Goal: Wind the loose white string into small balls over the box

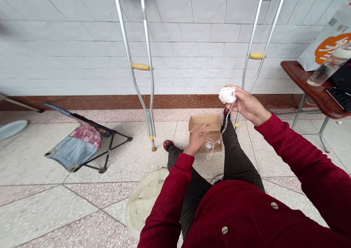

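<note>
Right hand point(248, 105): your fingers point(233, 90) grip the white twine ball point(227, 95); keep the strand point(229, 115) clear of your knee point(229, 134).
Left hand point(196, 139): fingers point(202, 129) curled over cardboard box point(204, 123); grip unclear.

1. My only view rides on my head, above my red sweater point(241, 215).
2. It faces forward and down, toward the cardboard box point(205, 123).
3. It looks from close above the box, out to the tiled wall point(186, 47) beyond it.
</note>
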A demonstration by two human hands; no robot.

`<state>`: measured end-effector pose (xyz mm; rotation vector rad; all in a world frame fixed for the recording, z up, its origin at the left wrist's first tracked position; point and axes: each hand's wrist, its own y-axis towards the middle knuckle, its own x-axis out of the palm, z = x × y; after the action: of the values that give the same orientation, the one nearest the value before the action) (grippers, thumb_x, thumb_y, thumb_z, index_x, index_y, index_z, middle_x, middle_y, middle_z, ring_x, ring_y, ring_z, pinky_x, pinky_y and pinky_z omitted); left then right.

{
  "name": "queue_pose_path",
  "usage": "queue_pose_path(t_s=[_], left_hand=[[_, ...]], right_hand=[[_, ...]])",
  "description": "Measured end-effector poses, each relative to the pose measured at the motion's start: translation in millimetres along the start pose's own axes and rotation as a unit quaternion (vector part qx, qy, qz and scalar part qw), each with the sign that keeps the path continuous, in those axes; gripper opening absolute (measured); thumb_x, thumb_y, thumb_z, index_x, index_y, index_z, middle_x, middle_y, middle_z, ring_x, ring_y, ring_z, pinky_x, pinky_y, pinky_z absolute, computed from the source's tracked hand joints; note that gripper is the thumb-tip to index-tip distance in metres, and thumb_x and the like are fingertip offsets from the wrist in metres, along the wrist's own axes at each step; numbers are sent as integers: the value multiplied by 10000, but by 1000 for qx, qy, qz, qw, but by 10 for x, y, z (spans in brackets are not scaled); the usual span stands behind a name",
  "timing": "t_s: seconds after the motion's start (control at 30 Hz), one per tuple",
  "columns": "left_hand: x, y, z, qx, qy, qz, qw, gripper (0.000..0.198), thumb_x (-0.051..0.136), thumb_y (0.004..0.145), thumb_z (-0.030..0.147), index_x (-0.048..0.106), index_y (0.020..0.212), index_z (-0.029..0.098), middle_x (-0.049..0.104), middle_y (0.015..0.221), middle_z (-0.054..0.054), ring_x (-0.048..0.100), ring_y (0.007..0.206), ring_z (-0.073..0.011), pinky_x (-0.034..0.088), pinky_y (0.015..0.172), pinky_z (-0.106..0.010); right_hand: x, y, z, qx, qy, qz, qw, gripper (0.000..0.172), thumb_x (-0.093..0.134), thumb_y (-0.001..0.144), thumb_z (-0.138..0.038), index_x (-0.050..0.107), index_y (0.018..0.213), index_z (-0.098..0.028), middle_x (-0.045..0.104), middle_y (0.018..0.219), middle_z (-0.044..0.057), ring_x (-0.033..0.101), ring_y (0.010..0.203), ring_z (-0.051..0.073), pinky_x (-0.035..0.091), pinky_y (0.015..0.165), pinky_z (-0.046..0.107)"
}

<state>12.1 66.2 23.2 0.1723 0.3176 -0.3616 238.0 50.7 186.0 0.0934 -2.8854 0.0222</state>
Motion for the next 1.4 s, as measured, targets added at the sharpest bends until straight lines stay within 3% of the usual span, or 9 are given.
queue_pose_path(t_s=[0.13,0.27,0.37,0.53,0.73,0.9,1.07,1.23,1.4], left_hand=[[138,77,782,79,-154,-34,984,427,498,933,426,601,1266,181,630,1289,-97,526,1256,-243,380,1078,-388],[219,-2,1075,47,-230,-76,969,328,560,901,420,685,1020,141,705,753,-49,665,902,-213,473,930,-361],[282,-123,991,14,-235,-98,967,280,601,867,400,694,805,143,641,604,-19,649,726,-183,495,830,-330],[385,-256,571,4,-135,-124,983,372,536,889,425,715,698,160,719,800,-56,639,824,-178,459,850,-289],[241,16,88,-12,-11,-63,998,339,521,861,380,724,709,155,715,758,-42,610,749,-185,446,720,-279],[-30,334,231,78,146,-65,984,285,536,856,315,699,664,181,661,656,-26,561,669,-178,413,718,-289],[-7,373,496,150,270,-72,948,273,573,839,267,654,589,193,578,571,-41,525,657,-188,392,811,-324],[158,200,482,67,184,-98,976,326,522,856,293,657,585,173,564,520,-13,452,505,-132,336,584,-268],[268,-79,247,-18,11,-106,994,385,508,865,411,698,645,160,598,557,-1,466,513,-115,353,561,-234]], right_hand=[[173,-42,106,7,-36,-20,999,394,621,816,-288,578,1207,-273,670,975,39,634,686,133,475,482,200],[174,-49,138,-62,-97,-3,993,371,642,798,-273,622,1168,-286,653,1032,24,600,741,126,485,507,190],[82,20,191,-95,-116,25,988,364,649,779,-265,642,1142,-275,651,990,14,574,697,105,417,458,159],[-15,87,259,-35,-96,74,992,329,644,758,-299,672,1074,-212,614,727,-10,459,478,54,218,355,155],[130,-280,410,54,-108,-13,993,303,675,746,-288,670,1038,-208,623,722,-15,425,443,39,208,341,147],[138,-566,916,163,-148,-63,973,203,663,755,-237,594,938,-181,583,592,-41,440,391,56,256,307,144],[-93,-351,1391,176,-194,-9,965,215,679,748,-213,535,903,-176,584,560,-48,486,366,77,347,300,163],[-231,38,1509,75,-187,133,971,294,723,718,-202,524,935,-187,570,584,-70,504,370,73,377,311,162],[-150,234,1312,126,5,171,977,174,665,798,-218,516,879,-180,601,582,-23,541,431,87,449,382,171]])
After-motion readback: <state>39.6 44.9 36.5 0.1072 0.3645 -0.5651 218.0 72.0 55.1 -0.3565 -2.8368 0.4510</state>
